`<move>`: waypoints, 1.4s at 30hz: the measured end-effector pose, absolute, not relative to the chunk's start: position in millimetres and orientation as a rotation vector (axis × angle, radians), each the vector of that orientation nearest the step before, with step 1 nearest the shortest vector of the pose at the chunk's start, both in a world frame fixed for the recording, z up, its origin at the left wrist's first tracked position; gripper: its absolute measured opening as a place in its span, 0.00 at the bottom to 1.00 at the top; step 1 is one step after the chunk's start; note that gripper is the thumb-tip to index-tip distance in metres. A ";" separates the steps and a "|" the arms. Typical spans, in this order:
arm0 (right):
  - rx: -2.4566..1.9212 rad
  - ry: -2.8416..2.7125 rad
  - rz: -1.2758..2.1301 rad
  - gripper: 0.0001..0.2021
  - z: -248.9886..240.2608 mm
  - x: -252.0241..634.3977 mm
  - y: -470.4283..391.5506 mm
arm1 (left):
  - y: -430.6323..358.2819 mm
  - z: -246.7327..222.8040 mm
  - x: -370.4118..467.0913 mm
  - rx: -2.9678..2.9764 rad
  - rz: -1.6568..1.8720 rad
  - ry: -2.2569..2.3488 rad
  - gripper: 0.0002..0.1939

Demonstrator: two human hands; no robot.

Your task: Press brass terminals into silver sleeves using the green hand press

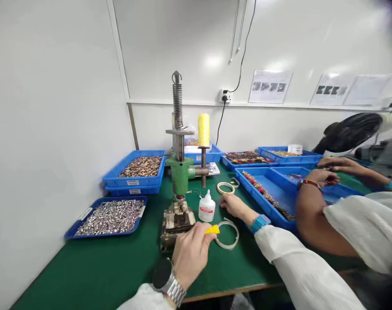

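Note:
My left hand point(192, 250), with a metal watch at the wrist, is closed on a small yellow piece point(213, 230) in front of the green hand press point(179, 176). Over the green table my right hand point(234, 205), wearing a blue watch, reaches in beside a roll of tape point(225, 188); its fingertips point down and what they hold, if anything, is hidden. Between the hands stands a white bottle point(206, 208) with a pointed nozzle and red label. A pale ring-shaped coil point(236, 239) lies right of the yellow piece.
Blue trays of small metal parts point(112, 217) stand at the left. More blue trays point(270, 196) line the right and back. The press's yellow-wrapped handle point(203, 130) rises behind the bottle. Another person's hands point(325, 174) work over the right trays.

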State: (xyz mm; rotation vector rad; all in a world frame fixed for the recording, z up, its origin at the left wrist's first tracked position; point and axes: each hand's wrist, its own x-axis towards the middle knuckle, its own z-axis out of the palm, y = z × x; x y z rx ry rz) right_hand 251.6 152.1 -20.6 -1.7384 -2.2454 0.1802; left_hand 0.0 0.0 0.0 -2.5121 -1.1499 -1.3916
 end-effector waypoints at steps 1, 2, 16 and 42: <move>-1.743 -2.243 0.177 0.04 -20.2 249.9 151.0 | 0.2 -1.1 -0.1 -2.579 -1.346 -1.119 0.08; -1.745 -2.240 0.173 0.05 -19.8 248.2 149.9 | 0.4 -2.2 -0.2 -2.638 -1.307 -1.097 0.07; -1.081 -1.767 0.695 0.15 17.2 229.9 114.4 | 3.0 4.1 18.4 -2.838 -1.380 -1.535 0.04; -0.814 -1.712 1.189 0.21 57.5 196.0 110.2 | 26.8 3.7 51.4 -2.393 -1.507 -1.691 0.09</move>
